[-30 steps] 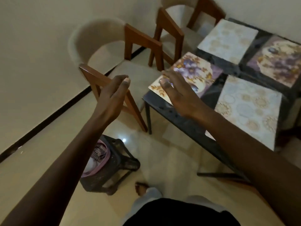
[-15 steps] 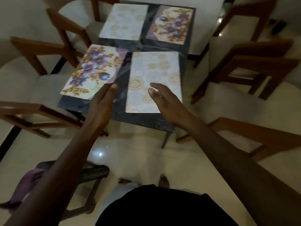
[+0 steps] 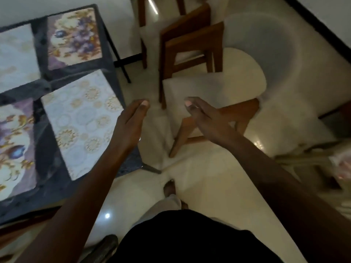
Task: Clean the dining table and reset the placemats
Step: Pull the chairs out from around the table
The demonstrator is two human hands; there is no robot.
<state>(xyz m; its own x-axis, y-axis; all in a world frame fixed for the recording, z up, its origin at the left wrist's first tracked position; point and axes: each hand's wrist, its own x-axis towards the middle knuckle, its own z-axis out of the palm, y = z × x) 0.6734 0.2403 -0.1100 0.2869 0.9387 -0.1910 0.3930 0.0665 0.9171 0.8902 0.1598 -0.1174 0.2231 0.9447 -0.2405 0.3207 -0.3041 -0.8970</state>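
In the head view, the person's left hand [image 3: 131,126] and right hand [image 3: 206,118] are hovering apart, fingers straight, holding nothing. The dark rectangular dining table [image 3: 45,141] is sitting at nine o'clock, with the pale gold-circled rectangular placemat [image 3: 81,118] lying on it nearest the left hand. A wooden cream-cushioned chair [image 3: 209,88] is standing at one o'clock.

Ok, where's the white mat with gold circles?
The white placemat with gold circles lies left in the head view, on the dark table's near right corner, beside the purple flowered placemat and left of the left hand.
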